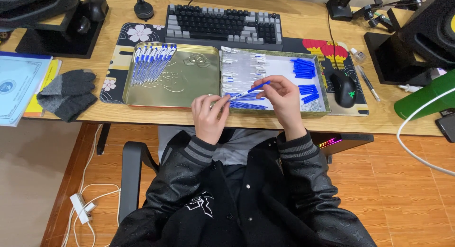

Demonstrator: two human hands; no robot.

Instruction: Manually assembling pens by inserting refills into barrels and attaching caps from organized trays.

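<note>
I see my left hand (210,115) and right hand (279,96) each pinching one end of a thin blue-and-clear plastic pen (247,91). Its long side runs left to right, tipped up toward the right, over the near edge of the white-lined tin tray (323,96).

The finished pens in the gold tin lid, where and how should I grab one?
Pinch a finished pen mid-barrel from above with your left hand. The pens lie flat in a fanned row, blue caps towards the keyboard, so the clear barrels are exposed and nearest you.
</note>
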